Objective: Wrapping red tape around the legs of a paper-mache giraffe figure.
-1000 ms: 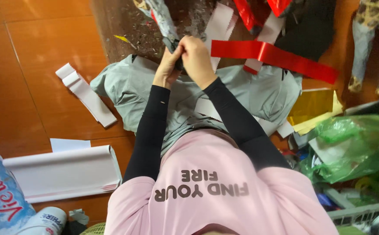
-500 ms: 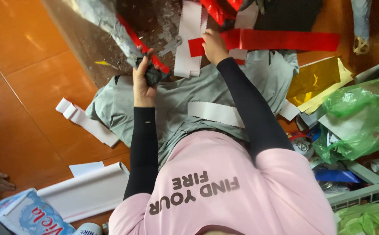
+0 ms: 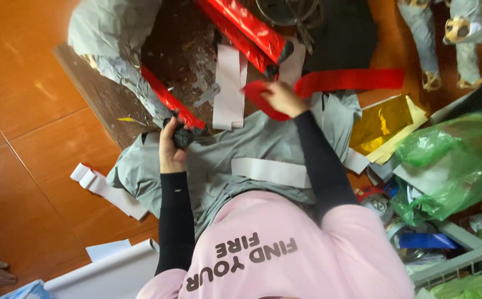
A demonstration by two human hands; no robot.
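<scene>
Two bare hands work over a grey garment (image 3: pixel 224 149) spread on the person's lap and on the edge of a dark wooden board (image 3: pixel 180 61) that lies on the orange-brown floor (image 3: pixel 25 111). The left hand (image 3: pixel 172 144) has its grip closed around the black end of a long shiny red roll (image 3: pixel 169 99), which slants up and away across the board toward a crumpled grey plastic sheet (image 3: pixel 113 39). The right hand (image 3: pixel 282 98) is curled, its fingers pinched on a wide red ribbon (image 3: pixel 351 80) that runs off to the right over the garment's far edge; how tightly the fingers close cannot be told. A second red roll (image 3: pixel 246 27) lies on the board beyond the right hand, near it. White strips (image 3: pixel 229 83) hang on the board between the two hands, and another white strip (image 3: pixel 271 171) lies across the garment. Gold foil sheets (image 3: pixel 379 122) and a green plastic bag (image 3: pixel 451 160) sit to the right. A folded white strip (image 3: pixel 105 188) lies on the floor beside the garment's left edge.
</scene>
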